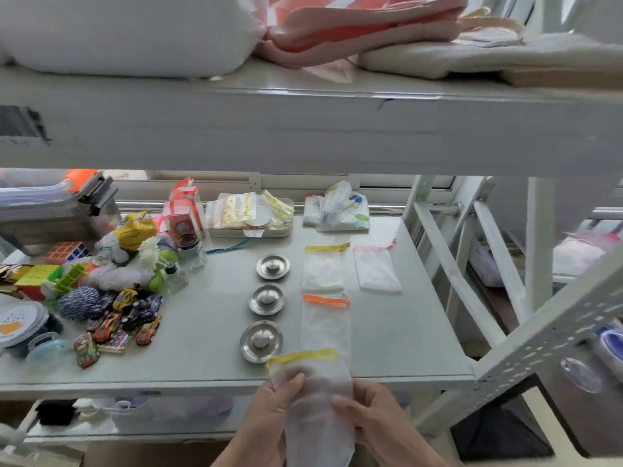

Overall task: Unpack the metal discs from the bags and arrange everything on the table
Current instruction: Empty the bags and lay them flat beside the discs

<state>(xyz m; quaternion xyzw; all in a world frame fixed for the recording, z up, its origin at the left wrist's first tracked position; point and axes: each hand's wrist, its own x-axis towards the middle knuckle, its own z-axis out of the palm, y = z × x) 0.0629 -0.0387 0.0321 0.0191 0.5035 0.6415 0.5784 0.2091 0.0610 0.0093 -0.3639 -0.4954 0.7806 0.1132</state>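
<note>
Three metal discs lie in a column on the table (209, 318): a far disc (272, 266), a middle disc (267, 299) and a near disc (261, 342). To their right lie flat white mesh bags: one with a yellow drawstring (323, 269), one with a pink drawstring (376, 268), one with an orange drawstring (326, 323). At the table's front edge both hands hold another white mesh bag with a yellow drawstring (315, 399). My left hand (269, 423) grips its left side, my right hand (377, 419) its right side. Whatever the held bag contains is hidden.
Toy cars (124, 321), puzzle cubes (67, 252), small jars (192, 252) and other clutter fill the table's left. A tray of packets (249, 215) and folded printed cloth (337, 207) sit at the back. A shelf (303, 129) overhangs; metal rack posts (539, 257) stand to the right.
</note>
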